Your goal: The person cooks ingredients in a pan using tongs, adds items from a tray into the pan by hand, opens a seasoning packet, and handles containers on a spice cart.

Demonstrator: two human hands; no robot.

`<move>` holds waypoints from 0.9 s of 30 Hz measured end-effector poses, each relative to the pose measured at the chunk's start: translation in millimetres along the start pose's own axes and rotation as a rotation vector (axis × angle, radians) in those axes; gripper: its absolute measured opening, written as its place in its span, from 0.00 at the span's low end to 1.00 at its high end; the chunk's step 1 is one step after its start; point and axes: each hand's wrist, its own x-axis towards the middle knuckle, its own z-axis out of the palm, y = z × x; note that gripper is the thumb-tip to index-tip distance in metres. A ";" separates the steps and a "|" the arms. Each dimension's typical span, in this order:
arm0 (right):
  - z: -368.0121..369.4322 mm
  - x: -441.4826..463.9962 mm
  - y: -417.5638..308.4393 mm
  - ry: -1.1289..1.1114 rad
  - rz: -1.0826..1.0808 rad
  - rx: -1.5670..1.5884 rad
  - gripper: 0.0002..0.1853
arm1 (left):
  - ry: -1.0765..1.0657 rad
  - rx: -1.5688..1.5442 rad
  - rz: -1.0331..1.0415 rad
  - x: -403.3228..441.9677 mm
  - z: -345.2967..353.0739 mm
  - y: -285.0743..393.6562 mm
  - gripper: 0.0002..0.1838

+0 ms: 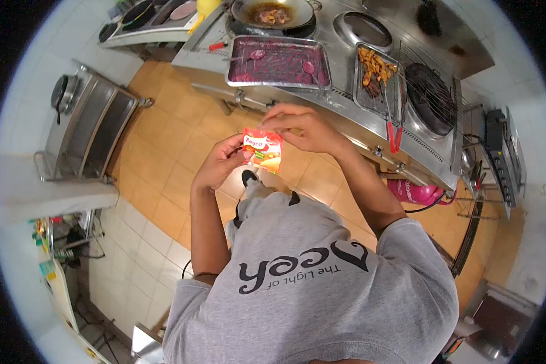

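Observation:
A small red and yellow Royco seasoning sachet (262, 151) is held up in front of my body, its printed face toward me. My left hand (219, 162) grips its left side, thumb across the front. At the sachet's top edge, the fingers of my right hand (301, 126) are bent in and pinch near the upper corner. Whether the sachet is torn is too small to tell. Past my hands, on the steel counter, lies a tray (277, 82) smeared with purple-red residue, with two spoons in it.
A wok (273, 13) with food in oil sits on the stove at the back. To its right are a tray of fried pieces (376, 68), red-handled tongs (394, 130) and a black pan (431, 97). A pink gas cylinder (414, 192) stands below; a steel trolley (94, 124) is at left.

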 end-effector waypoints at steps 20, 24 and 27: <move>38.9 85.0 154.5 0.236 0.165 0.112 0.15 | -0.051 0.176 -0.381 128.0 -138.6 36.3 0.19; 17.3 101.4 191.1 0.208 0.106 0.053 0.14 | -0.009 0.088 -0.403 159.3 -145.1 41.3 0.18; 5.2 104.2 206.4 0.102 0.226 0.088 0.11 | 0.022 0.099 -0.454 178.8 -141.9 49.6 0.18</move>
